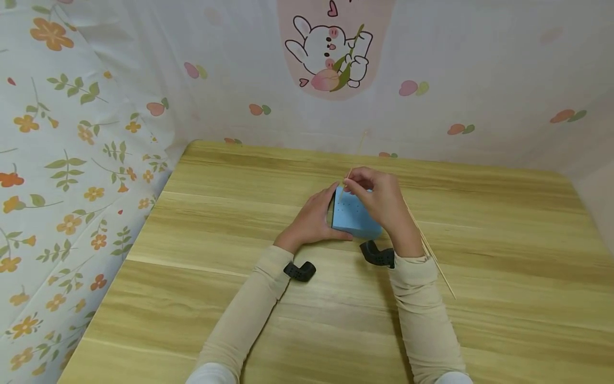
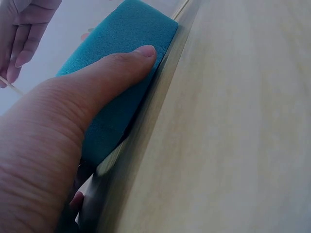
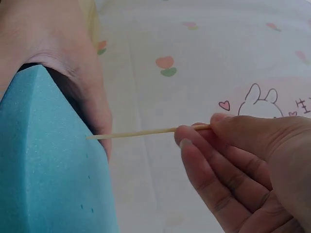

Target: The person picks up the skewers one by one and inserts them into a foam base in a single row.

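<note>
Over the wooden table [image 1: 216,213], a little past its middle, a blue block [image 1: 349,216] sits between the person's two hands. The left hand [image 1: 314,216] holds the block, with the thumb on the near side. The right hand [image 1: 381,197] pinches a thin stick [image 3: 141,132], and the stick's tip touches the block's top, close to some small holes [image 3: 89,177]. Whether the tip has gone in is hard to tell.

To do this well, the left hand should hold tight and the right should push slowly and straight, pinching low so the stick won't bend or snap. The tip is near the block's edge, so the left fingers there could get poked. The back cloth [image 1: 216,96] hangs close behind, and the stick's top leans that way. More room lies at the sides, but loose sticks [image 1: 444,278] lie beside the right arm.
</note>
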A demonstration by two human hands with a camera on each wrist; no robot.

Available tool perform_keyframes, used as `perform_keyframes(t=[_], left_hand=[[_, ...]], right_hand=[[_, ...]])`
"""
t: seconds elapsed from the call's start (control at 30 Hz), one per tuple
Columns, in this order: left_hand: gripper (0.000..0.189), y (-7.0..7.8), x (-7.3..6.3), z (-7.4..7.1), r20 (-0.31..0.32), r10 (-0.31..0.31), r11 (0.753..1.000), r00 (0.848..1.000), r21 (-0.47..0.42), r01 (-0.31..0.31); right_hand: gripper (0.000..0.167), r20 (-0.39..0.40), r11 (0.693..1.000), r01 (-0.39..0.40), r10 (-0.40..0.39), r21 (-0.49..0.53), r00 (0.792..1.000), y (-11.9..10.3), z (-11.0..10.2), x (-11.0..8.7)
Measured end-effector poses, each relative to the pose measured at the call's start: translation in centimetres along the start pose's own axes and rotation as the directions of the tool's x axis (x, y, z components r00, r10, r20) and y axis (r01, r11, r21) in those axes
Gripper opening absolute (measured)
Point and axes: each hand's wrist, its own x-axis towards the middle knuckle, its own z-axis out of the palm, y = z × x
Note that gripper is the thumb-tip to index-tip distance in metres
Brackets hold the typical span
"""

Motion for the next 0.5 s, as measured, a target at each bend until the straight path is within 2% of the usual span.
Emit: perform_keyframes(t=[0.23, 0.4, 0.5], left_hand=[[0.129, 0.25, 0.11, -0.01, 0.006, 0.007, 1.000, 1.000, 0.001, -0.007], [0.129, 0.40, 0.02, 0.01, 0.002, -0.010, 1.000, 1.000, -0.004, 0.010], [0.129, 0.42, -0.06, -0.02, 0.003, -0.028, 1.000, 1.000, -0.008, 0.028]], right_hand=[[0.015, 0.047, 0.997, 0.003, 0.001, -0.081, 0.999, 0.30, 0.26, -0.03], [0.016, 0.058, 0.996, 0.001, 0.004, -0.090, 0.998, 0.39, 0.32, -0.05], [0.022, 0.078, 0.996, -0.033, 0.040, -0.085, 0.996, 0.44, -0.07, -0.15]])
